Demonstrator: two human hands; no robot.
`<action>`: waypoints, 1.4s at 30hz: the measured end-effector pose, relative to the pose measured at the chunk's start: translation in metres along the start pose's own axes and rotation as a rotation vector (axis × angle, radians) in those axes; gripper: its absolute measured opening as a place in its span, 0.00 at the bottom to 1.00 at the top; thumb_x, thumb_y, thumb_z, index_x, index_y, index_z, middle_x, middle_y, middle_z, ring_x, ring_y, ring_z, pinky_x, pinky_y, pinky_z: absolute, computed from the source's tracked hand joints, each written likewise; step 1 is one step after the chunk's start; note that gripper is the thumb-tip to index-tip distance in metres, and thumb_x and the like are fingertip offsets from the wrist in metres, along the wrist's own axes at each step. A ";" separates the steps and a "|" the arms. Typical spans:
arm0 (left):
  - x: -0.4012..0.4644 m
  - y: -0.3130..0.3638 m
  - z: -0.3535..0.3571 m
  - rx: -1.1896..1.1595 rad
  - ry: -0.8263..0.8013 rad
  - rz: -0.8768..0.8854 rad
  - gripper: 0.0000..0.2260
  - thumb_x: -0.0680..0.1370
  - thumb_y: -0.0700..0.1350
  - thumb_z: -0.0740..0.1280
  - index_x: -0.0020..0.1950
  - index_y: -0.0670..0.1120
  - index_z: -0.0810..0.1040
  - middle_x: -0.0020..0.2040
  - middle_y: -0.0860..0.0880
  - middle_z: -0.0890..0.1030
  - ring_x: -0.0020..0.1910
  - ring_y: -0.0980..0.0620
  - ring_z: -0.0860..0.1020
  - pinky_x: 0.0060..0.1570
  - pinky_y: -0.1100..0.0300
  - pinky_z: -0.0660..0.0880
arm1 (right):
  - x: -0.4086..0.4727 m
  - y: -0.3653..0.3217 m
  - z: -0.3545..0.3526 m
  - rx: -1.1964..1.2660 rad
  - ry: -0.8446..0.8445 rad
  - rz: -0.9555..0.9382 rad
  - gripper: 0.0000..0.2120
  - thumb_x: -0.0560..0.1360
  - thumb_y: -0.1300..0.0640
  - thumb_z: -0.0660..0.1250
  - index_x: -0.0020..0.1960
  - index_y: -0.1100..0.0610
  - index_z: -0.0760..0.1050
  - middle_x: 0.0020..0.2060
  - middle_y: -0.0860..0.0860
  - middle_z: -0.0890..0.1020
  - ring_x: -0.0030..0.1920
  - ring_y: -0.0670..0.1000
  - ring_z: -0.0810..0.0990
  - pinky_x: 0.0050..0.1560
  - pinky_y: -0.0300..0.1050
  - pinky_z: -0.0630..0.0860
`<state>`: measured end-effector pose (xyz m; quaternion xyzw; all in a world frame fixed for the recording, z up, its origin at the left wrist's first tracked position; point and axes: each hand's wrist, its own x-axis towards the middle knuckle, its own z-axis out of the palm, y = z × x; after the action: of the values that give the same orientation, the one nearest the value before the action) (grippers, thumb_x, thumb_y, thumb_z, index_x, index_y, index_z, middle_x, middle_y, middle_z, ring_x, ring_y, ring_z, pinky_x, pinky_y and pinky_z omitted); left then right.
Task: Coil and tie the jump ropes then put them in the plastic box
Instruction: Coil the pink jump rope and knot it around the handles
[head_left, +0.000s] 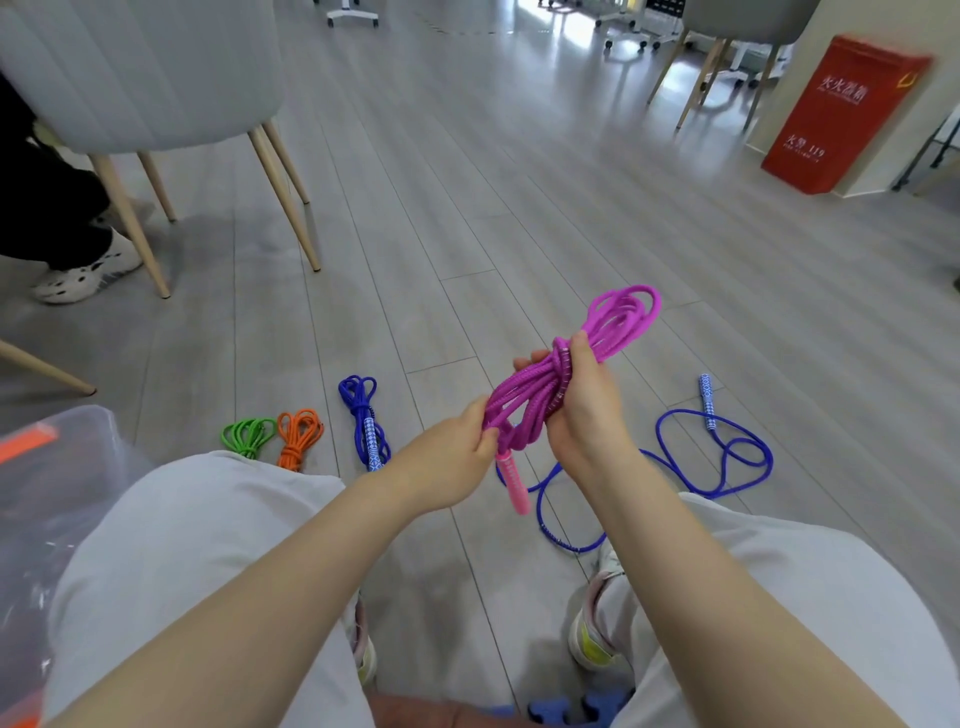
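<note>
A coiled magenta jump rope (613, 325) is held above the floor in front of my knees. My right hand (584, 410) grips the middle of the bundle, where the rope wraps around it. My left hand (457, 457) pinches the bundle's lower end, and a pink handle (511, 480) hangs just below. On the floor lie a tied green rope (249, 434), a tied orange rope (297, 436) and a tied blue rope (363, 415). A loose blue rope (727, 457) sprawls on the floor at the right. The clear plastic box (67, 467) stands at the lower left.
A grey chair with wooden legs (156, 104) stands at the upper left, with another person's shoe (88, 270) beneath it. A red fire-extinguisher box (841, 114) stands against the wall at the upper right. More chair legs (727, 73) show far back.
</note>
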<state>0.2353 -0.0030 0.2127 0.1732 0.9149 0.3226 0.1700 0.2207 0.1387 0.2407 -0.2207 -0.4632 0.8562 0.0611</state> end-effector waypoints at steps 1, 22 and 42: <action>-0.001 0.001 0.000 -0.023 -0.012 -0.007 0.13 0.84 0.48 0.52 0.67 0.49 0.66 0.39 0.52 0.74 0.38 0.52 0.73 0.36 0.57 0.67 | 0.000 -0.004 0.000 0.022 0.014 -0.017 0.13 0.84 0.51 0.55 0.48 0.59 0.70 0.28 0.52 0.82 0.37 0.54 0.82 0.46 0.52 0.79; 0.019 0.007 0.013 -0.755 -0.046 0.000 0.23 0.75 0.45 0.73 0.67 0.48 0.68 0.54 0.48 0.82 0.51 0.52 0.82 0.53 0.60 0.78 | 0.018 -0.022 0.002 0.132 -0.061 0.009 0.14 0.83 0.50 0.58 0.49 0.61 0.71 0.32 0.54 0.77 0.33 0.54 0.80 0.43 0.51 0.80; 0.107 -0.147 0.097 -0.430 0.339 -0.477 0.28 0.77 0.50 0.67 0.72 0.50 0.57 0.55 0.49 0.80 0.51 0.45 0.80 0.50 0.52 0.77 | 0.176 0.143 0.028 -0.998 -0.181 0.186 0.15 0.77 0.49 0.63 0.58 0.57 0.67 0.45 0.55 0.79 0.44 0.55 0.82 0.44 0.54 0.81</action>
<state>0.1513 -0.0132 0.0252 -0.1405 0.8560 0.4831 0.1189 0.0654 0.0905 0.0800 -0.1883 -0.7970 0.5485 -0.1686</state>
